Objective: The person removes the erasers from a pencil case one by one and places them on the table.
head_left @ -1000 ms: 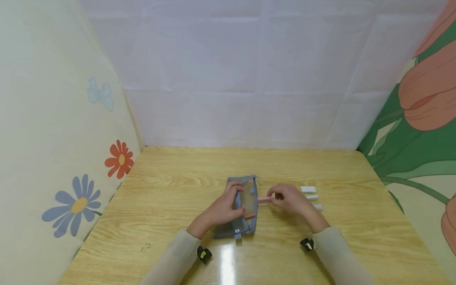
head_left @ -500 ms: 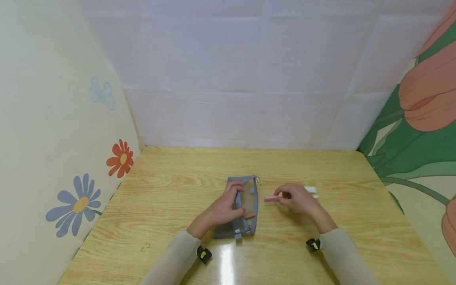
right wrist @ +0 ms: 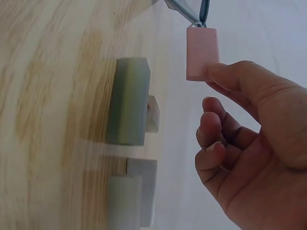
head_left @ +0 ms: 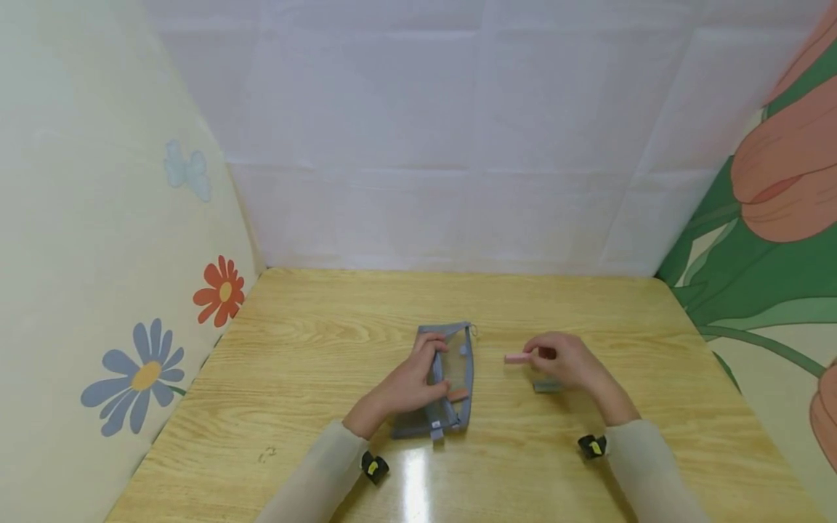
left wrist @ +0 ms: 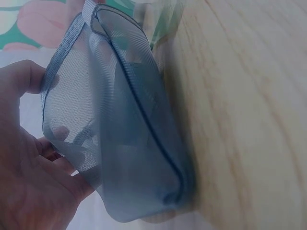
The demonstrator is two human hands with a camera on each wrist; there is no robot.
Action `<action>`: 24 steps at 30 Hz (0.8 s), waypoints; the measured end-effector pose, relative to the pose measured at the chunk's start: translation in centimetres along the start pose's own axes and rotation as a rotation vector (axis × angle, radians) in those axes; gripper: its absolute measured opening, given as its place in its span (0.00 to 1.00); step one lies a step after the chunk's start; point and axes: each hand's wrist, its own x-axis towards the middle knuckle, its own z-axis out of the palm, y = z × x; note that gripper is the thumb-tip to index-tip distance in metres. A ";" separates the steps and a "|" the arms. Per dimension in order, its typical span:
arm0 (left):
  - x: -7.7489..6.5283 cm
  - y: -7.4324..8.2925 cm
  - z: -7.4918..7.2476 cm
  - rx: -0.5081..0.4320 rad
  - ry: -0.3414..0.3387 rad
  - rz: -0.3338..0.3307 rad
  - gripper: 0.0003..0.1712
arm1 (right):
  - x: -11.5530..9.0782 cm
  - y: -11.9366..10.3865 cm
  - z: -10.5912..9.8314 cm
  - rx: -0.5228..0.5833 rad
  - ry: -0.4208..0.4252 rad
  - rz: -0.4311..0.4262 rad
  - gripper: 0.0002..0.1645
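A grey-blue mesh zipper pouch lies on the table with its mouth spread towards the right. My left hand grips its upper edge; in the left wrist view the fingers show through the mesh. Inside the opening an orange-brown block is visible. To the right, my right hand pinches a small pink rectangular block by one end between thumb and forefinger. The other fingers are loosely curled in the right wrist view. A green block rests below that hand on the table.
Near the green block, the right wrist view shows a whitish block, a grey-white one and a pale green one. In the head view my right hand covers some of them. A white backdrop stands behind the wood-grain table.
My right hand has moved right with the pink block, from beside the pouch's mouth out over the other blocks. The green block has come into sight. My left hand and the pouch stay put.
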 end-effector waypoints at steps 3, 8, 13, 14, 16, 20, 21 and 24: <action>0.0 0.0 0.0 0.001 0.002 0.003 0.35 | -0.1 0.2 -0.4 -0.012 -0.008 0.035 0.07; 0.0 0.1 -0.1 0.001 0.001 0.003 0.35 | -0.3 0.3 -0.9 -0.011 -0.033 0.086 0.08; 0.1 0.2 -0.2 -0.005 -0.011 -0.002 0.35 | -0.4 1.0 -1.2 -0.006 -0.029 0.099 0.08; 0.1 0.2 -0.2 -0.005 -0.012 -0.003 0.35 | -0.5 1.3 -1.3 -0.004 -0.028 0.102 0.08; 0.1 0.2 -0.2 -0.007 -0.011 -0.004 0.35 | -0.6 1.7 -1.5 -0.001 -0.025 0.104 0.08; 0.1 0.2 -0.3 -0.003 -0.011 -0.007 0.35 | -0.8 2.6 -1.9 -0.005 -0.024 0.113 0.07; 0.1 0.2 -0.3 -0.002 -0.013 -0.008 0.35 | -0.9 2.8 -2.0 -0.006 -0.021 0.114 0.07; 0.0 0.2 -0.2 -0.004 -0.012 -0.007 0.35 | -1.2 3.2 -2.4 -0.013 -0.007 0.112 0.07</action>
